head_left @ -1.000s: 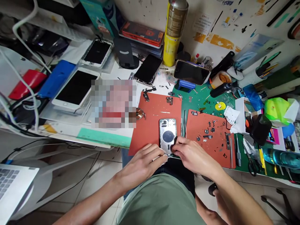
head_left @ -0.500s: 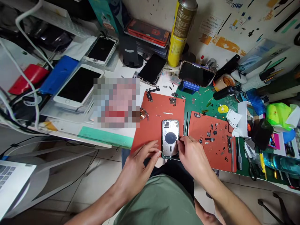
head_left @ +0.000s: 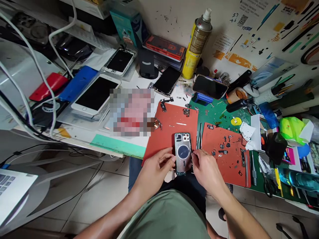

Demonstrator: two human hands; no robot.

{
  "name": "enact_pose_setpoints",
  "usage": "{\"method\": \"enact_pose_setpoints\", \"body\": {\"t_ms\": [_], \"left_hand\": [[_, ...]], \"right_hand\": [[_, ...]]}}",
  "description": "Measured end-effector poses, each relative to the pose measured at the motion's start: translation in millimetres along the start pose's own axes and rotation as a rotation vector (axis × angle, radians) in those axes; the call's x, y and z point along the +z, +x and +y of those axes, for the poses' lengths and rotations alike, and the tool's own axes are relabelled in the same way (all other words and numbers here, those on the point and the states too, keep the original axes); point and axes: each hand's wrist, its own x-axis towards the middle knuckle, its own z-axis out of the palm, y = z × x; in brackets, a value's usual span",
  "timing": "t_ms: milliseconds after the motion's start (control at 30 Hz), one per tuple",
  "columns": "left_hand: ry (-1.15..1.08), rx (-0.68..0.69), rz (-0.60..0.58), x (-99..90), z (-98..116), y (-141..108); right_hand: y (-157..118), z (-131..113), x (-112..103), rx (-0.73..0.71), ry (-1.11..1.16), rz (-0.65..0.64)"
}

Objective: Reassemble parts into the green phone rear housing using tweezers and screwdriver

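Note:
An opened phone housing with a round coil inside lies on the near edge of an orange mat. My left hand rests against its left edge, fingertips touching the frame. On the other side my right hand has its fingers pinched at the housing's right edge; whether they hold a small part is too small to tell. Tweezers lie just right of the housing, between the two mats.
A second orange mat with several tiny screws and parts lies to the right on a green cutting mat. A yellow spray can, several phones, a screwdriver, scissors and white cables crowd the bench. A laptop sits lower left.
My hands moved from the housing's bottom edge up to its two sides. The view shifted, so the bench now appears lower and further right.

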Motion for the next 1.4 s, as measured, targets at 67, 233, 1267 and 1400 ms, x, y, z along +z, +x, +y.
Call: {"method": "enact_pose_setpoints", "body": {"t_ms": [67, 233, 1267, 1400], "left_hand": [[0.020, -0.022, -0.088, -1.5, 8, 8], [-0.044, 0.007, -0.138, -4.0, 19, 13], [0.048, 0.462, -0.044, -3.5, -33, 5], [0.091, 0.502, -0.040, -5.4, -37, 7]], "right_hand": [[0, 1, 1, -0.055, 0.018, -0.003], [8, 2, -5, -0.202, 0.043, 0.012], [-5, 16, 0, 0.108, 0.058, 0.293], [4, 16, -1, 0.173, -0.017, 0.339]]}}
